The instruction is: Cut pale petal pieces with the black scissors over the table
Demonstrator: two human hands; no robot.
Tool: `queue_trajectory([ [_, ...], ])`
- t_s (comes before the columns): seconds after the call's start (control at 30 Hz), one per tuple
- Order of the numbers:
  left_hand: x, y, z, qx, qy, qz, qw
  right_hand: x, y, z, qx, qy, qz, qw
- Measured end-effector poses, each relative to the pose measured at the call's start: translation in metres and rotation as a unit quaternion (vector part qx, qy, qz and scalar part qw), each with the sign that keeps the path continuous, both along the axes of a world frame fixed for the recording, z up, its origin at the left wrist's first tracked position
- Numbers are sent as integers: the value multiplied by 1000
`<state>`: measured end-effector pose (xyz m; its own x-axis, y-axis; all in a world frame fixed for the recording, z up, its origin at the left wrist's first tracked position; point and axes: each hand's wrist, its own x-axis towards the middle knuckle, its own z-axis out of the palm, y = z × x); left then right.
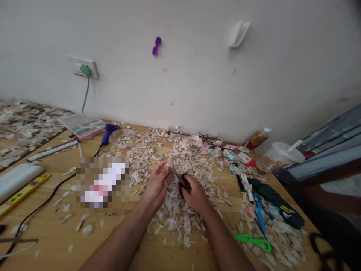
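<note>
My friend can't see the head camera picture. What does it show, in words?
A person's right hand holds black-handled scissors pointed at a small pale piece pinched in the left hand. Pale petal-like scraps litter the wooden table, with a blue glue gun farther back on the left.

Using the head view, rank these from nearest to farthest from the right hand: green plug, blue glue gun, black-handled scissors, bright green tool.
From the right hand:
1. Black-handled scissors: held in it.
2. Bright green tool: to its right, lower in view.
3. Blue glue gun: upper left.
4. Green plug: beyond the glue gun, higher left.
</note>
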<state>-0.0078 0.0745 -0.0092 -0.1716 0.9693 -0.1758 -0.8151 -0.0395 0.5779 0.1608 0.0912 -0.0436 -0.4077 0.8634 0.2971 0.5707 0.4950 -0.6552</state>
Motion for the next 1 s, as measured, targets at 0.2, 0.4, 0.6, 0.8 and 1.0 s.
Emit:
queue_trajectory([
  [0.2, 1, 1, -3, -5, -1, -4, 1000, -2, -1, 4, -18, 9, 4, 1000],
  [0.4, 3, 2, -4, -1, 7, 6, 1000, -5, -2, 7, -29, 11, -1, 1000],
  [0.6, 4, 2, -3, -6, -5, 13, 1000, -5, -2, 5, -34, 7, -8, 999],
  [0.8, 3, 3, -1, -5, 3, 17, 1000, -5, -2, 5, -46, 13, -13, 999],
  [1.0, 2, 4, -2, 11, 22, 25, 999, -5, -2, 4, -59, 16, -12, 998],
])
